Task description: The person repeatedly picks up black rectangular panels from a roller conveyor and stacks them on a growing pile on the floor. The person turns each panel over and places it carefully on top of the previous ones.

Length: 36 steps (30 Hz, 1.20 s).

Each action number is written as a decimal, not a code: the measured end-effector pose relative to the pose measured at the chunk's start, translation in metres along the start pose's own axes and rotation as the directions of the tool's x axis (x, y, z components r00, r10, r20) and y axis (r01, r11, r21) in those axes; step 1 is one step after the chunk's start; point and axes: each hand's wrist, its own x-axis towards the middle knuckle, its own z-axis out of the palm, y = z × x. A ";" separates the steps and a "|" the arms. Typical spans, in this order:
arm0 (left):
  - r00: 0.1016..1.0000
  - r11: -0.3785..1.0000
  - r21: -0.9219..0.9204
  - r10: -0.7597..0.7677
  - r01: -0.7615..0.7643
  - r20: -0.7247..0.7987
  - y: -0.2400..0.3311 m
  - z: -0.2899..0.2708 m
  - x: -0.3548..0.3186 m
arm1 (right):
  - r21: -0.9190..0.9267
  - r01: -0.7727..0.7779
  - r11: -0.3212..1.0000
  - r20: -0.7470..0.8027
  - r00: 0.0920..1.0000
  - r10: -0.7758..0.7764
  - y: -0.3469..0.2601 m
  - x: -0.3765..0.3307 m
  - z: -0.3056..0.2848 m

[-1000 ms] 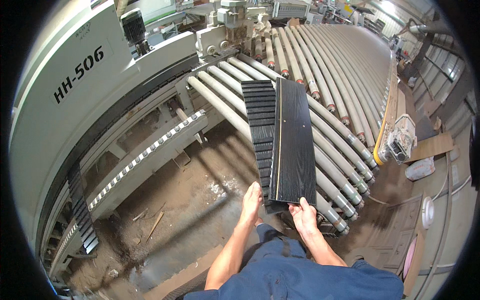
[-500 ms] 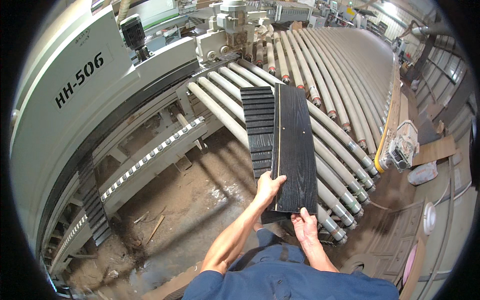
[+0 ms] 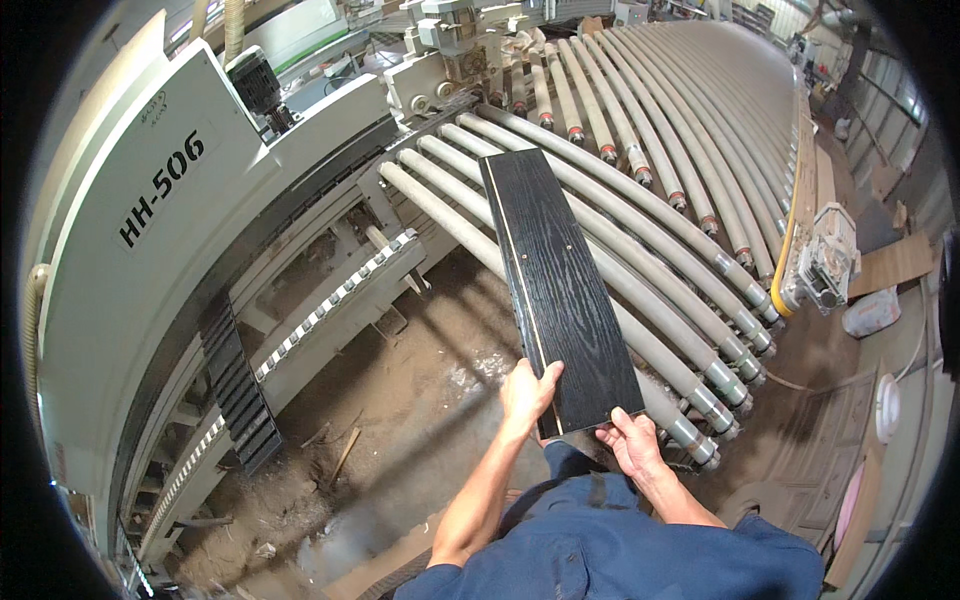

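Note:
A long black board (image 3: 570,290) with wood grain and a thin pale line along its left side lies over the near rollers, its near end toward me. My left hand (image 3: 529,394) is closed on the board's left edge close to that end, thumb on top. At the near right corner, my right hand (image 3: 632,440) pinches the end edge, thumb above and fingers partly hidden below. What lies directly beneath the board is hidden.
A roller conveyor (image 3: 665,290) runs to the back right, with a yellow-edged side rail (image 3: 787,270). On the left stands a large pale machine (image 3: 190,250) with a toothed chain (image 3: 335,300). A ribbed black panel (image 3: 240,385) sticks out of it. Scraps litter the floor (image 3: 400,420).
The board has swung so its far end points more to the left. It now covers the ribbed black piece seen beside it before. Both hands keep their hold; the view has shifted.

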 end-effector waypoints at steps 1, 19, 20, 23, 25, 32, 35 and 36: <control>0.999 0.978 0.206 0.040 -0.041 0.014 0.003 -0.007 0.005 | -0.042 -0.052 0.998 -0.044 0.998 0.050 -0.009 -0.004 0.001; 0.903 0.654 -0.743 0.219 0.146 0.370 -0.057 0.017 0.008 | -0.722 0.394 0.568 0.083 0.865 -0.495 0.028 -0.009 -0.032; 0.900 0.686 -0.713 0.209 0.143 0.382 -0.066 0.007 0.006 | -0.684 0.311 0.660 0.122 0.941 -0.317 0.027 -0.023 -0.023; 0.787 0.701 -0.688 0.312 0.187 0.532 -0.061 0.011 0.015 | -0.420 0.268 0.867 0.014 0.957 -0.289 0.055 -0.048 -0.026; 0.669 0.764 -0.611 0.347 0.204 0.657 -0.049 0.006 0.030 | -0.311 0.156 0.938 -0.038 0.984 -0.177 0.070 -0.057 -0.026; 0.562 0.920 -0.341 0.181 0.192 0.807 0.006 0.028 0.061 | -0.005 0.032 0.999 -0.118 0.992 -0.032 0.060 -0.045 -0.017; 0.785 0.966 -0.196 0.253 -0.170 0.566 -0.025 0.038 0.081 | 0.025 0.053 0.998 -0.121 0.991 -0.050 0.055 -0.027 -0.012; 0.798 0.958 -0.175 0.287 -0.229 0.530 -0.033 0.034 0.080 | -0.002 0.039 0.999 -0.143 0.989 -0.038 0.048 -0.023 -0.011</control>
